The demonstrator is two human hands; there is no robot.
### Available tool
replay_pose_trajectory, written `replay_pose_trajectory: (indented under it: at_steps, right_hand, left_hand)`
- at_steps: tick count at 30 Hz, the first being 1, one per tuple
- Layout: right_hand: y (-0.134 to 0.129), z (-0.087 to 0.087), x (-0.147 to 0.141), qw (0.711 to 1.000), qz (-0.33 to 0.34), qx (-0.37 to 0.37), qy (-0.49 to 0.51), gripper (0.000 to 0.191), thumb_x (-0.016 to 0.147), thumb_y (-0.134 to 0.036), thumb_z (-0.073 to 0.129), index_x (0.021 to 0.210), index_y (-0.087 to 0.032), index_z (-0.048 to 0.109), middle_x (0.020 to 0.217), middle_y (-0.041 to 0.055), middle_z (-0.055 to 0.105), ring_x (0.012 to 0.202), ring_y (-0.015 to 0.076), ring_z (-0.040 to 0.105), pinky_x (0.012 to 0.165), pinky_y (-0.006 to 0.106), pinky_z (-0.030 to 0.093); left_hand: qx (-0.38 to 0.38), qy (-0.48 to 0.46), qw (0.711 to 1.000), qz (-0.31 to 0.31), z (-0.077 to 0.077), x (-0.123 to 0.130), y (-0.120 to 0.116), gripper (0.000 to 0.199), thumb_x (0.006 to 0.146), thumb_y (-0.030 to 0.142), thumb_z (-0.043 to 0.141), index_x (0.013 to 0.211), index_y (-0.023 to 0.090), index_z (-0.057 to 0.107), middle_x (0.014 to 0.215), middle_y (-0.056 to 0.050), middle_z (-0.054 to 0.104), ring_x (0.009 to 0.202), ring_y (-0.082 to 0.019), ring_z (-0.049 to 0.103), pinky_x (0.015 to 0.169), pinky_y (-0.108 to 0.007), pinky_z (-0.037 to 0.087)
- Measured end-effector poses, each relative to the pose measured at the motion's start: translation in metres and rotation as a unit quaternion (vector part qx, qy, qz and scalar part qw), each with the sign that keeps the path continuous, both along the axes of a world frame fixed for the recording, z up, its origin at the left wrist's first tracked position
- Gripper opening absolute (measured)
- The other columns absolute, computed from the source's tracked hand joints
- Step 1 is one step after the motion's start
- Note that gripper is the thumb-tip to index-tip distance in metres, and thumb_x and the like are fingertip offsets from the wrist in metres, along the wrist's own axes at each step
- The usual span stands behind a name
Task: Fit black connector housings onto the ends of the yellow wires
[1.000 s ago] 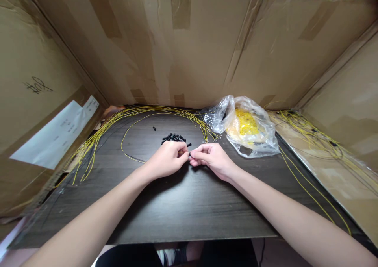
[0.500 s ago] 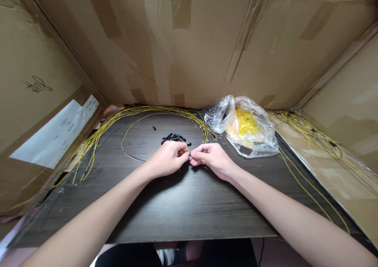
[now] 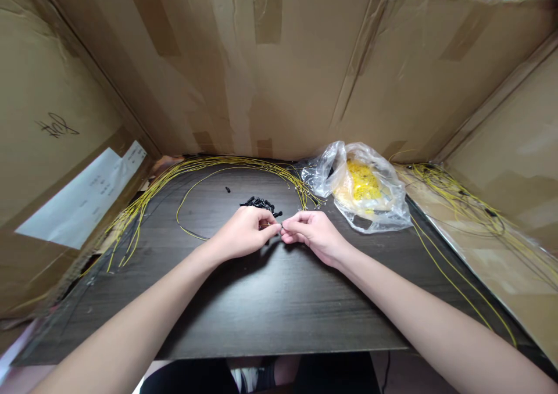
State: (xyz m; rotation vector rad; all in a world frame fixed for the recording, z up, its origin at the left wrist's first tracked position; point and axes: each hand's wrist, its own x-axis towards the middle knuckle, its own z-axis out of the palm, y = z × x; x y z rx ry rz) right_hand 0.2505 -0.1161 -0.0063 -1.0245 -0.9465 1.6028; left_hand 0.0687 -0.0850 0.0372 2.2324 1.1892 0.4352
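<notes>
My left hand (image 3: pixel 249 231) pinches the end of a yellow and black wire (image 3: pixel 179 205), whose loop curves out over the table to the left. Fingertip to fingertip with it, my right hand (image 3: pixel 314 235) is closed on a tiny dark piece, mostly hidden, that looks like one of the black connector housings. Just behind my left hand lies a heap of black connector housings (image 3: pixel 261 204). One loose black housing (image 3: pixel 227 190) rests apart from the heap, farther back and to the left.
A bundle of yellow wires (image 3: pixel 209 160) arcs along the back of the dark table (image 3: pixel 279 312). A clear plastic bag (image 3: pixel 370 222) with small yellow parts stands back right. More yellow wires (image 3: pixel 457 199) lie on cardboard at the right. Cardboard walls (image 3: pixel 296 80) enclose the table's back and sides.
My left hand has shifted very slightly left, and the wire loop has moved a little left with it. My right hand stays nearly where it was.
</notes>
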Motion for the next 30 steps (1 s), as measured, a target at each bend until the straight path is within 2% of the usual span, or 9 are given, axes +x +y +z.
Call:
replay_pose_trajectory:
  at_steps: [6,17,24,30]
  right_hand:
    - [0.0003,0.0000,0.0008,1.000,-0.004,-0.003,0.002,0.024,0.064,-0.026,0.084,0.072,-0.009,0.069,0.073,0.0104,0.071,0.061,0.0142,0.067,0.065,0.027,0.056]
    - [0.0002,-0.0006,0.0005,1.000,0.011,-0.005,0.000,0.026,0.063,-0.027,0.085,0.072,-0.009,0.070,0.074,0.0100,0.071,0.062,0.0138,0.067,0.066,0.027,0.057]
    - [0.0016,-0.0007,0.0039,1.000,0.017,0.000,0.018,0.027,0.064,-0.029,0.085,0.075,-0.009,0.070,0.077,0.0108,0.072,0.064,0.0140,0.068,0.066,0.027,0.056]
    - [0.0009,0.0022,0.0058,0.999,0.017,0.034,0.016,0.035,0.062,-0.029,0.085,0.090,-0.011,0.072,0.081,0.0088,0.073,0.067,0.0145,0.068,0.071,0.029,0.056]
  left_hand:
    - [-0.006,-0.022,0.999,0.028,0.0016,0.0003,0.0007,0.023,0.084,0.032,0.056,0.072,0.015,0.067,0.061,0.000,0.062,0.055,-0.012,0.051,0.053,-0.022,0.035]
    - [0.015,-0.026,0.999,0.014,-0.0027,0.0036,-0.0027,0.023,0.083,0.030,0.055,0.071,0.015,0.066,0.061,-0.001,0.063,0.054,-0.012,0.052,0.053,-0.022,0.036]
    - [0.002,-0.032,0.999,0.025,0.0018,0.0025,-0.0020,0.023,0.083,0.032,0.056,0.072,0.015,0.068,0.061,-0.001,0.064,0.054,-0.012,0.052,0.053,-0.023,0.036]
    - [-0.008,-0.051,0.998,0.047,0.0017,0.0003,-0.0004,0.024,0.082,0.034,0.056,0.069,0.015,0.065,0.061,-0.001,0.062,0.053,-0.012,0.049,0.051,-0.023,0.034]
